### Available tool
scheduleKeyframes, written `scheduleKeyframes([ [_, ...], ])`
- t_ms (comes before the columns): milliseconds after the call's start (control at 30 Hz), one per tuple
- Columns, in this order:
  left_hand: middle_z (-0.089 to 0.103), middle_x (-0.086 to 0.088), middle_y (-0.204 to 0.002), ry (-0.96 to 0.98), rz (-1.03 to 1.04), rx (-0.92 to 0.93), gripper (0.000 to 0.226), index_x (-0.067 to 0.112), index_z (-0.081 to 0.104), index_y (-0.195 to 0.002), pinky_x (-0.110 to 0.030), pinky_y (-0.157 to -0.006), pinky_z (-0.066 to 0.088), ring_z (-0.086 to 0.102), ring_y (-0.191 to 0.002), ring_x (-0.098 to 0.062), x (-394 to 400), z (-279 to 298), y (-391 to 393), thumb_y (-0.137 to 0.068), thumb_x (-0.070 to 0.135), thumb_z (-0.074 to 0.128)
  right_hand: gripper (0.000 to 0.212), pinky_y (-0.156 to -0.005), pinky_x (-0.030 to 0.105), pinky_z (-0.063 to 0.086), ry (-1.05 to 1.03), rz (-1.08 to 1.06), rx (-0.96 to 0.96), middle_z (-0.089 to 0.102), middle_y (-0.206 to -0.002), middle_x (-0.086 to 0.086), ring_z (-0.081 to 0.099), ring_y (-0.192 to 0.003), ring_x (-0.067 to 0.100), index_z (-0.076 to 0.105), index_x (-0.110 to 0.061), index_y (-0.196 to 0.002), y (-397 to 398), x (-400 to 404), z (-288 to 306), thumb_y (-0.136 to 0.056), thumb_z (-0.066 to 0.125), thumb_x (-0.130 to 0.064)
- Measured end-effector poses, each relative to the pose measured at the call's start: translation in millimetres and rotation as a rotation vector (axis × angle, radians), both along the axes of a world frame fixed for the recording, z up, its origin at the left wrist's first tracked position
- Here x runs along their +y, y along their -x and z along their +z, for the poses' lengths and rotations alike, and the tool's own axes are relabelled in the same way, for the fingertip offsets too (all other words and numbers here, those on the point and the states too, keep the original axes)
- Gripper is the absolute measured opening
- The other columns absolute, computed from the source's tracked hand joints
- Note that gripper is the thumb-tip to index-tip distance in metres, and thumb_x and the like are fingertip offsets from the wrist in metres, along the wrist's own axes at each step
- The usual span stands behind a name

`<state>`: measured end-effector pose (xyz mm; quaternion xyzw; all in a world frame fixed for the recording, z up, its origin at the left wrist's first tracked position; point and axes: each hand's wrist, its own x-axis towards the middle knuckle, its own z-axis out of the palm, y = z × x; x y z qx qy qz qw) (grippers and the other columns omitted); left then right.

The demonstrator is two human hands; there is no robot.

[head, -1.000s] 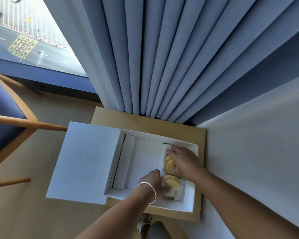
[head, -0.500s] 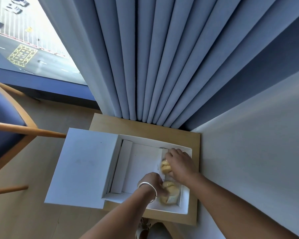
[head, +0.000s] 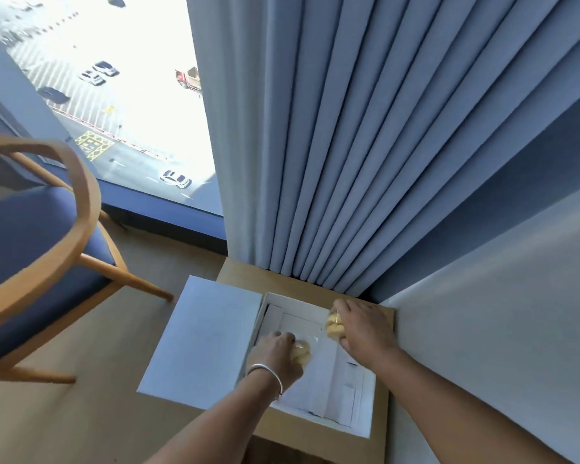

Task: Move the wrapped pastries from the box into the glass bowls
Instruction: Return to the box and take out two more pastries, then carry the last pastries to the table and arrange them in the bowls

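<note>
Pastries sit one in each curled hand, left hand (head: 275, 354) and right hand (head: 365, 326), apparently just above the box (head: 349, 406); no bowls visible.

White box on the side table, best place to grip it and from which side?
Judging by its pose, grip the box by its near and right walls from above. The open lid hangs off the left edge; wall and curtain close off the far side. Both hands hold pastries now.

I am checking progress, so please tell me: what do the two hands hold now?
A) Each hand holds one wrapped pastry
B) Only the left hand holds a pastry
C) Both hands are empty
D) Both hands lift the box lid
A: the left hand grips one wrapped pastry and the right hand another, over the open box.
</note>
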<state>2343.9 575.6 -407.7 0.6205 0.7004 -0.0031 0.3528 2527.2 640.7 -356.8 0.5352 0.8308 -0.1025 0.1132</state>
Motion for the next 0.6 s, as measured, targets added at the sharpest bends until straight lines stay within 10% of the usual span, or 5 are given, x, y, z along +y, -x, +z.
scheduleKeyframes([
  [600,0.061,0.008,-0.106,-0.309,0.706,0.132,0.039,0.033,0.051,-0.112,-0.029,-0.069,0.039,0.06,-0.096,-0.019,-130.8,104.6,253.4,-0.075,0.04,0.06,0.049,-0.081,0.036,0.044,-0.123,0.475,0.095,0.059,-0.113,-0.002,0.056,-0.1,0.022,0.041,-0.023,-0.129,263.9,-26.8,62.7,-0.083,0.06,-0.028],
])
